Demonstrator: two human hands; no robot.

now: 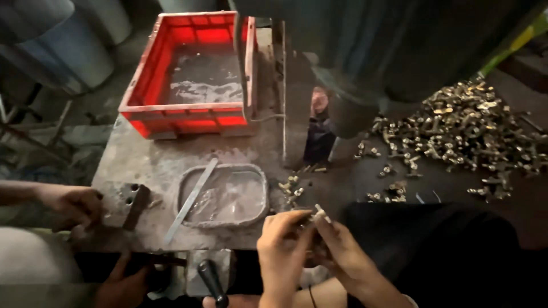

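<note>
My left hand and my right hand meet low in the middle of the head view. Together their fingertips pinch a small brass fitting, whose pale end sticks up between them. Just beyond my fingers a few loose brass fittings lie on the dirty work table. A large heap of the same brass fittings spreads over the dark surface at the right.
A red plastic crate stands at the back. An oval metal tray with a flat metal strip sits left of my hands. A dark machine body looms above. Another person's hands rest at the left; a black handle is below.
</note>
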